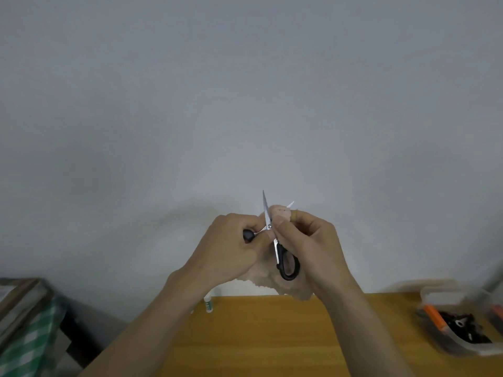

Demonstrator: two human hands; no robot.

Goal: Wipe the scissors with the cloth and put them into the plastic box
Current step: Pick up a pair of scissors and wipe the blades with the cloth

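Both hands are raised above the wooden table, in front of the pale wall. Left hand curls around one black handle of the scissors, whose blades stand spread apart, tips up. Right hand pinches the pinkish cloth around one blade; the cloth hangs below between the wrists. Well to the right, the plastic box sits on the table.

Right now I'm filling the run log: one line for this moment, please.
phase: wiping | left hand: grips scissors handle | right hand: pinches cloth on blade | plastic box: scissors not in
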